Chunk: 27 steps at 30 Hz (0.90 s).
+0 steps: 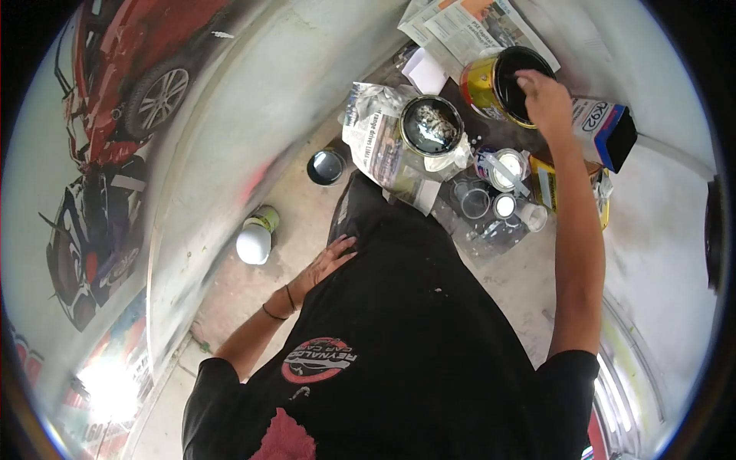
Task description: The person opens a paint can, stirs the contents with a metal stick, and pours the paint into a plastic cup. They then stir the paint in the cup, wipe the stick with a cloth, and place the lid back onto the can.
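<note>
My right hand [546, 98] reaches over the mouth of a yellow and red paint can [479, 86] with a dark inside. Its fingers are closed together at the opening; whatever they hold, if anything, I cannot make out. My left hand [331, 261] lies flat against my dark-clothed thigh, fingers stretched and holding nothing. Left of the can, a round lid or tin top [431, 126] smeared with black and whitish paint sits on newspaper [376, 138]. Below the can are a small open tin [506, 169] with pale contents and a clear plastic cup [471, 199].
A cup of dark liquid [326, 167] and a white-topped green container [254, 244] stand on the floor to the left. Beside my right wrist is a white and blue box-shaped can [606, 130]. More newspaper [491, 34] lies behind. Pictures of vehicles [146, 84] cover the left wall.
</note>
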Motion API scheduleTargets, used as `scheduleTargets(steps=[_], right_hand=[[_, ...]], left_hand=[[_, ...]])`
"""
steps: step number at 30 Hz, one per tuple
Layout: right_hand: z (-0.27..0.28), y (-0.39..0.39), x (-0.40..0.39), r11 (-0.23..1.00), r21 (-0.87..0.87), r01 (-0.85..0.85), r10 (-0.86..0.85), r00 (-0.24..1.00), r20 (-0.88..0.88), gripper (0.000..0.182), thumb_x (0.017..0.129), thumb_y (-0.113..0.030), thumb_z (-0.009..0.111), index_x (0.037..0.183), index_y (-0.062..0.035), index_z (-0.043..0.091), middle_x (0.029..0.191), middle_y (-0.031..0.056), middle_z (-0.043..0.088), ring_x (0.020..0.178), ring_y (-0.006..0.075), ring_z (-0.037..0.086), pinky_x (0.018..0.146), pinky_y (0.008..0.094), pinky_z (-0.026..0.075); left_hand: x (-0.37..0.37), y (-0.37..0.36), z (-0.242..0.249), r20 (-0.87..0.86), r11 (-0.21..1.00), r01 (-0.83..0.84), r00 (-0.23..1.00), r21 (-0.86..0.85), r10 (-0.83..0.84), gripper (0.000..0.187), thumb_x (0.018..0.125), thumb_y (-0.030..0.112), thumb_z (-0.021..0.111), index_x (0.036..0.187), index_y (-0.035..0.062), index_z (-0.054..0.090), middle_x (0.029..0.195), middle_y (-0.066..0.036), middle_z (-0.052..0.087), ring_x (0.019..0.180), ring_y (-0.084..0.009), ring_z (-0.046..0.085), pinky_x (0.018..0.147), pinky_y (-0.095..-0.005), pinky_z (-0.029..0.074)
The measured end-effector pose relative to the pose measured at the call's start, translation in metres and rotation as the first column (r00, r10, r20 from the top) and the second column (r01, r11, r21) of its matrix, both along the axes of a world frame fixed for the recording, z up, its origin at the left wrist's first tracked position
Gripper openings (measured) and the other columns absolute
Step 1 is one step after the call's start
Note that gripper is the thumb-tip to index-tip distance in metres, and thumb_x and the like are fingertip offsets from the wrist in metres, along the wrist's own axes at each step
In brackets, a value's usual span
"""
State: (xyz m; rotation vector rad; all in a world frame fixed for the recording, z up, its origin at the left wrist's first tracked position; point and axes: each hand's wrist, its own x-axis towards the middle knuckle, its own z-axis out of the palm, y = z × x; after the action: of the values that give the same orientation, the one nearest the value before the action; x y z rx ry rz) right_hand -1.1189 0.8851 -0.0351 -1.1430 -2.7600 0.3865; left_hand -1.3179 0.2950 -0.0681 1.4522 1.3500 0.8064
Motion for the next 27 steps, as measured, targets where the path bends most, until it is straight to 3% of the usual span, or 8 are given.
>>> scheduleTargets(steps=[5,8,12,16,19,21,24,27], right_hand=[[0.018,0.025,0.015,0.995,-0.090,-0.030,0.054,0.960,0.274,0.020,0.100,-0.020,0.070,0.115,-0.0149,0.082,0.105,0.0182,0.079,0.101,0.0420,0.075,0.089,0.0513,0.059],[0.025,0.003,-0.002,0.995,0.056,0.081,-0.088,0.985,0.146,0.018,0.100,-0.019,0.069,0.109,-0.0133,0.083,0.104,0.0174,0.080,0.100,0.0415,0.076,0.089,0.0515,0.059],[0.021,-0.011,-0.005,0.999,-0.049,0.005,-0.001,0.996,0.092,0.018,0.099,-0.018,0.069,0.110,-0.0134,0.082,0.104,0.0167,0.080,0.100,0.0408,0.076,0.089,0.0517,0.059],[0.029,0.022,0.004,0.997,-0.071,-0.036,0.055,0.954,0.294,0.020,0.100,-0.019,0.069,0.115,-0.0148,0.081,0.105,0.0161,0.080,0.100,0.0394,0.076,0.088,0.0520,0.059],[0.017,0.002,-0.006,0.993,0.072,0.089,-0.098,0.986,0.137,0.017,0.100,-0.019,0.071,0.110,-0.0133,0.082,0.105,0.0148,0.081,0.101,0.0385,0.077,0.088,0.0512,0.059],[0.009,-0.010,-0.008,0.998,-0.029,-0.061,0.061,0.998,-0.005,0.017,0.098,-0.018,0.072,0.111,-0.0136,0.082,0.105,0.0138,0.081,0.102,0.0377,0.077,0.089,0.0505,0.060],[0.031,0.006,0.002,0.989,-0.146,-0.029,0.061,0.973,0.223,0.019,0.098,-0.019,0.073,0.114,-0.0148,0.082,0.105,0.0131,0.081,0.102,0.0377,0.077,0.088,0.0504,0.060],[0.024,0.012,0.003,0.998,0.000,0.061,-0.060,0.977,0.204,0.018,0.099,-0.021,0.072,0.113,-0.0159,0.083,0.106,0.0132,0.081,0.101,0.0386,0.077,0.089,0.0493,0.060]], left_hand=[[0.001,0.002,0.011,0.016,0.999,-0.024,1.000,-0.023,0.024,0.063,0.106,0.030,0.063,0.161,0.0053,0.046,0.173,-0.025,0.035,0.162,-0.0503,0.032,0.131,-0.0574,0.032],[0.006,-0.003,0.003,0.007,1.000,-0.012,1.000,0.012,0.012,0.063,0.106,0.029,0.064,0.161,0.0057,0.045,0.173,-0.026,0.035,0.161,-0.0510,0.032,0.131,-0.0581,0.032],[0.006,0.004,0.006,0.039,1.000,-0.028,0.999,0.008,0.028,0.065,0.108,0.034,0.063,0.164,0.0072,0.043,0.173,-0.028,0.033,0.161,-0.0512,0.031,0.131,-0.0591,0.031],[0.005,0.003,0.007,-0.019,1.000,0.006,1.000,-0.012,-0.007,0.064,0.106,0.028,0.065,0.162,0.0060,0.043,0.174,-0.027,0.033,0.162,-0.0510,0.031,0.131,-0.0578,0.033],[0.006,-0.001,-0.004,0.059,1.000,-0.002,0.998,-0.031,0.004,0.066,0.108,0.039,0.063,0.165,0.0120,0.043,0.174,-0.029,0.031,0.161,-0.0516,0.030,0.131,-0.0604,0.030],[0.006,0.000,-0.002,0.066,0.999,-0.012,0.998,-0.034,0.014,0.067,0.108,0.040,0.064,0.165,0.0123,0.043,0.173,-0.029,0.032,0.160,-0.0522,0.031,0.130,-0.0605,0.031],[0.010,-0.016,-0.033,0.033,0.999,0.021,0.999,-0.034,-0.020,0.068,0.107,0.040,0.064,0.165,0.0123,0.043,0.171,-0.031,0.034,0.159,-0.0532,0.033,0.130,-0.0608,0.032],[0.007,-0.005,-0.021,0.007,1.000,0.029,1.000,-0.001,-0.029,0.066,0.106,0.034,0.065,0.164,0.0097,0.043,0.172,-0.028,0.034,0.160,-0.0519,0.033,0.130,-0.0592,0.033]])
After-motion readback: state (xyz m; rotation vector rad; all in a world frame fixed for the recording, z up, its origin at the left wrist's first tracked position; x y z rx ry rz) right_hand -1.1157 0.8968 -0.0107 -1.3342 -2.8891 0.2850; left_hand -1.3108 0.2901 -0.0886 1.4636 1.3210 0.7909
